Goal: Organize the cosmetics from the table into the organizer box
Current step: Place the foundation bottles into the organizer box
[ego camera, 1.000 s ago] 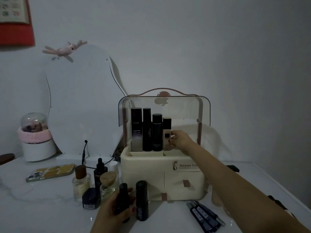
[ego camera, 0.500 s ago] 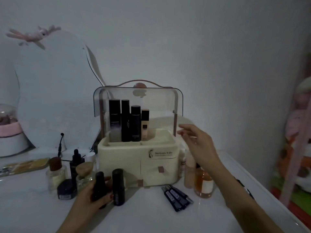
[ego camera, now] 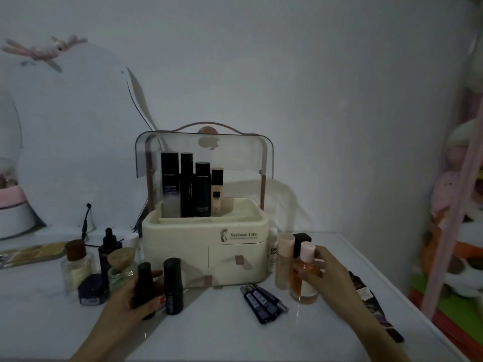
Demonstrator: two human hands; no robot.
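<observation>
The cream organizer box [ego camera: 183, 246] stands mid-table with its clear lid raised; three black bottles and a beige foundation bottle [ego camera: 216, 190] stand in its back left section. My left hand [ego camera: 136, 296] grips a black bottle [ego camera: 145, 283] upright on the table, left of the box. Beside it stands another black bottle [ego camera: 172, 284]. My right hand [ego camera: 326, 273] closes round an orange bottle with a pink cap [ego camera: 304, 273], right of the box. A pink-capped bottle [ego camera: 283, 259] and a black-capped one [ego camera: 302, 240] stand next to it.
Perfume bottles [ego camera: 75, 265], a dropper bottle [ego camera: 108, 246] and a dark jar [ego camera: 92, 290] crowd the left. Slim dark tubes [ego camera: 262, 301] lie before the box. A dark sachet [ego camera: 371, 304] lies near the table's right edge. A mirror [ego camera: 73, 142] leans behind.
My right hand left the foundation bottle standing in the box, swung right and down, and now holds the orange bottle. The view turned right. My left hand stayed on its black bottle.
</observation>
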